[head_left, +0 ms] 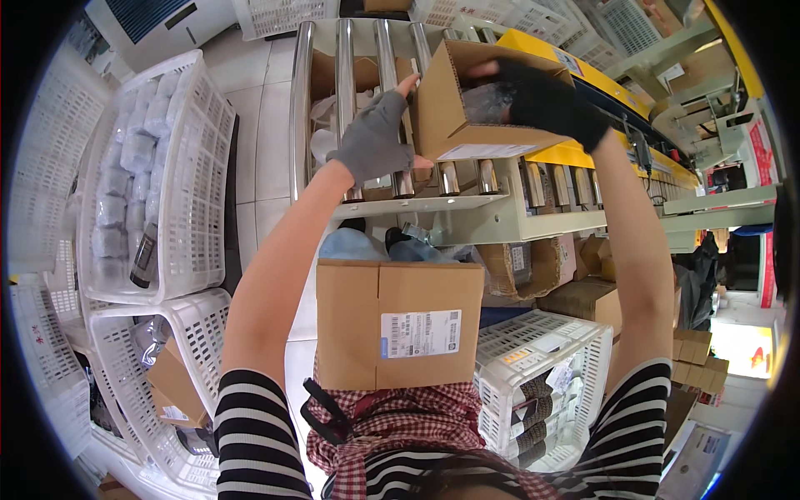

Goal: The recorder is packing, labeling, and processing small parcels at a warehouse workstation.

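Your left hand (375, 137), in a grey fingerless glove, presses flat against the left wall of the small open cardboard box (467, 104), fingers spread, not wrapped round anything. Your right hand (546, 100), in a black glove, reaches into the box's open top from one o'clock; whether it grips anything inside, you cannot tell. The box sits at twelve o'clock, on the steel rollers of the conveyor (367, 75). The roller frame's front edge runs just below the box. At six o'clock a larger sealed carton (400, 333) rests against your lap. White plastic crates crowd nine o'clock (196, 167) and four o'clock (542, 333), leaving only a narrow strip of floor between.
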A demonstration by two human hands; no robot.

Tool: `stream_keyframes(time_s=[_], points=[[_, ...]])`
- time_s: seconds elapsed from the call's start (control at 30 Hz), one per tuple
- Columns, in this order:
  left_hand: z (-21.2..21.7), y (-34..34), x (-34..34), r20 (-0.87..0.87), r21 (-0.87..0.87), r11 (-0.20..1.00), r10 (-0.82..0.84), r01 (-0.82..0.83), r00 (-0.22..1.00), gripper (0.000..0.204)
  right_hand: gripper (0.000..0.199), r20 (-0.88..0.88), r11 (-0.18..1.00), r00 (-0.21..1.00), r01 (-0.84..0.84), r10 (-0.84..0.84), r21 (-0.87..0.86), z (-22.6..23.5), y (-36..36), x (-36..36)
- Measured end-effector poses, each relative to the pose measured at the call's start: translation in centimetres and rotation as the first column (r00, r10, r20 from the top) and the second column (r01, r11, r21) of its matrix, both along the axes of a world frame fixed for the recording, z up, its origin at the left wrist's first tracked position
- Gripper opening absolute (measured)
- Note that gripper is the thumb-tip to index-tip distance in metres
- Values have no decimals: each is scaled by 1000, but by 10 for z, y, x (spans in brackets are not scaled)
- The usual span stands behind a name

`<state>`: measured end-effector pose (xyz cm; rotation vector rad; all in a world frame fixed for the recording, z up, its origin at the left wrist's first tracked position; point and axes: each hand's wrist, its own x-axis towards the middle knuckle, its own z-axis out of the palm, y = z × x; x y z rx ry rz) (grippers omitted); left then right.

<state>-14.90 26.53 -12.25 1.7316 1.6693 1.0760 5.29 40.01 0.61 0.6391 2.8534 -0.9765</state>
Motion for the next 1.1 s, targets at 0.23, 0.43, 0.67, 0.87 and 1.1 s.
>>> stream_keyframes(time_s=[0.23, 0.43, 0.67, 0.87, 1.1], points=[[-11, 4, 9, -3, 122, 992, 20, -20, 1000, 104, 40, -368, 709, 922, 177, 124, 682, -12, -73, -2], [-13, 8, 12, 13, 105, 994, 27, -28, 1000, 102, 23, -486, 640, 864, 302, 129, 706, -16, -82, -14], [-19, 12, 15, -81, 111, 993, 40, -31, 996, 102, 30, -320, 565, 944, 309, -82, 765, -18, -77, -7], [-19, 13, 15, -70, 89, 995, 50, -44, 996, 102, 47, -192, 699, 975, 216, -114, 682, -7, -64, -9], [-24, 23, 10, -76, 170, 983, 77, -63, 994, 103, 39, -325, 749, 946, 205, 14, 630, -19, -51, -2]])
